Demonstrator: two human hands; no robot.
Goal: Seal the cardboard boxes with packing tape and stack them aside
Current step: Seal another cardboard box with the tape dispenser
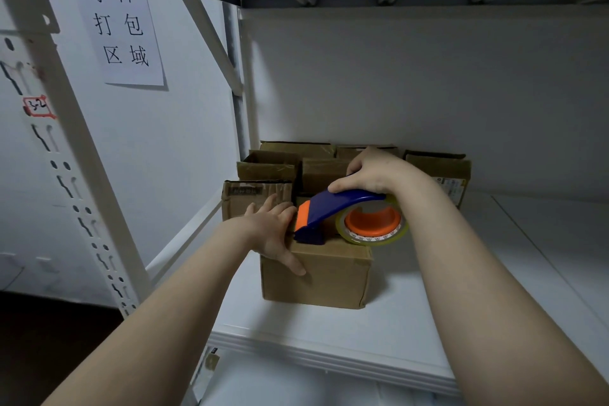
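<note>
A small brown cardboard box (329, 277) stands on the white shelf (412, 323), near its front. My right hand (372, 171) grips the blue handle of a tape dispenser (333, 211) with an orange core and a clear tape roll. The dispenser's nose rests on the box's top left edge. My left hand (276, 231) lies flat with straight fingers over the box's top left corner, thumb down its front face.
Several more cardboard boxes (273, 168) stand behind, against the back wall, some with open flaps. A white slotted upright (66, 142) rises at the left. A paper sign (122, 26) hangs on the left wall. An upper shelf runs overhead.
</note>
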